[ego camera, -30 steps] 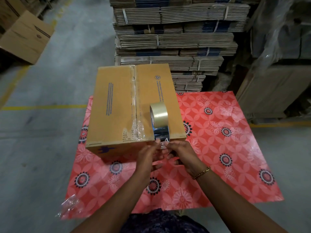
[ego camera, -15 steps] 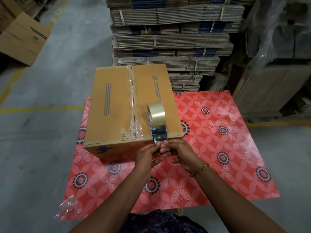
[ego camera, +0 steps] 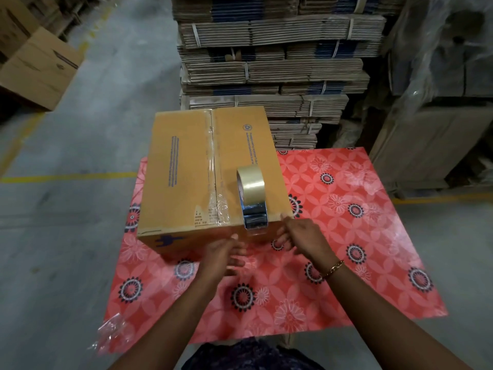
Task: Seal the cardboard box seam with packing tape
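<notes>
A closed brown cardboard box lies on a red flower-patterned table cover. Clear tape, wrinkled near the front edge, runs along its top middle seam. A roll of clear packing tape stands on edge on the box top, right of the seam, and its loose end hangs over the front edge. My left hand is in front of the box's front face, fingers spread and holding nothing. My right hand is at the front right corner, thumb tip on the top edge and fingers against the front face.
Strapped bundles of flattened cartons are stacked right behind the table. Plastic-wrapped pallets stand at the right. An open carton sits on the concrete floor at the far left. A crumpled scrap of clear plastic lies at the table's near left corner.
Both hands were pinching the tape's loose end together at the front edge. They have let go and moved apart, the left lower and the right toward the box corner.
</notes>
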Tool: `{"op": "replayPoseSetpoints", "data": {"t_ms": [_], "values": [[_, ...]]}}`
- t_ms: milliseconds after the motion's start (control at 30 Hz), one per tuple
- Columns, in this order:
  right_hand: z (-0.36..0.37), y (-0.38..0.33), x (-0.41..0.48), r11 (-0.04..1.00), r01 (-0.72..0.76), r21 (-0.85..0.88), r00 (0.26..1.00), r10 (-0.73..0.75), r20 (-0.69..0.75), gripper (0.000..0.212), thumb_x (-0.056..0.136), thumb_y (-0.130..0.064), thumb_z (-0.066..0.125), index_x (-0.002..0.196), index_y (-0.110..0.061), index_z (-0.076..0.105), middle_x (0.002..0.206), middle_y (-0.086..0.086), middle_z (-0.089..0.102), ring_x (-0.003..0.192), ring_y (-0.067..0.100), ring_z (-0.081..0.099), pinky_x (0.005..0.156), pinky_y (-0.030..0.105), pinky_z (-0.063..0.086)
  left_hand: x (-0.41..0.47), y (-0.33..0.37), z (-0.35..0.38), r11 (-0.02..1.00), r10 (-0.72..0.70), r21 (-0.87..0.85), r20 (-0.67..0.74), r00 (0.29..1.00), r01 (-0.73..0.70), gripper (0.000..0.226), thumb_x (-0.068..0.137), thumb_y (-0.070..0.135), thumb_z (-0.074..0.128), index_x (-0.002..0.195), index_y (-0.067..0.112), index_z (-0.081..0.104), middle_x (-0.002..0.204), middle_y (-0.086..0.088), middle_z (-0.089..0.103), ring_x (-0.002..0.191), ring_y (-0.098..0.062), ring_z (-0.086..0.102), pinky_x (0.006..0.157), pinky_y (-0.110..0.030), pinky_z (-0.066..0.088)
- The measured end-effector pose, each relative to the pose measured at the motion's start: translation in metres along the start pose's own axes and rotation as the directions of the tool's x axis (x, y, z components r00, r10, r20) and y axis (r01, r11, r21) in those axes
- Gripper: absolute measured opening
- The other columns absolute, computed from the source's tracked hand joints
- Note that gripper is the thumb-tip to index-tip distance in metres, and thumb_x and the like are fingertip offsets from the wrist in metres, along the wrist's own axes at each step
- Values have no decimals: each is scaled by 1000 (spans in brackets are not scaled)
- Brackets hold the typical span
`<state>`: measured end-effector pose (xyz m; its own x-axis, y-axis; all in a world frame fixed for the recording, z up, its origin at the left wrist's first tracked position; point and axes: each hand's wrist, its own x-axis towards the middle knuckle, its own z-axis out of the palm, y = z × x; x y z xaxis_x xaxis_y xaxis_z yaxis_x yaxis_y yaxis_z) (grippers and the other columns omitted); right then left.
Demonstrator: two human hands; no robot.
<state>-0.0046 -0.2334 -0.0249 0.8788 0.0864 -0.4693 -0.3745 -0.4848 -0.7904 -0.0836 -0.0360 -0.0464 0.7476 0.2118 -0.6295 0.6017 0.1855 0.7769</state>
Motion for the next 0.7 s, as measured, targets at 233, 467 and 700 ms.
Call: {"op": "replayPoseSetpoints", "data": {"t_ms": [233,467,700], "values": [[3,-51,21,955,109,275,986,-139,93,34,104,-48,45,131,-31,54,138,-3,59,128,18,56,104,39,47,5,61,15,967,250,-47,7,968,-249,45,102,52,44,137,29,60,129,13,60,117,-12,59,98,-34,41],[28,-57,14,920,31,391,972,-119,202,37,106,-48,39,122,-30,67,117,-8,75,106,4,71,90,22,54,16,66,35,970,197,-179,167,966,-167,50,99,59,46,130,25,67,119,-6,76,108,-23,74,98,-44,56],[14,-35,7,899,146,414,989,-142,-41,34,96,-40,65,120,-17,63,112,0,74,101,14,73,79,24,57,10,61,62,969,249,-46,231,941,-245,49,94,70,44,116,35,71,114,-1,77,100,-15,76,84,-38,62]]}}
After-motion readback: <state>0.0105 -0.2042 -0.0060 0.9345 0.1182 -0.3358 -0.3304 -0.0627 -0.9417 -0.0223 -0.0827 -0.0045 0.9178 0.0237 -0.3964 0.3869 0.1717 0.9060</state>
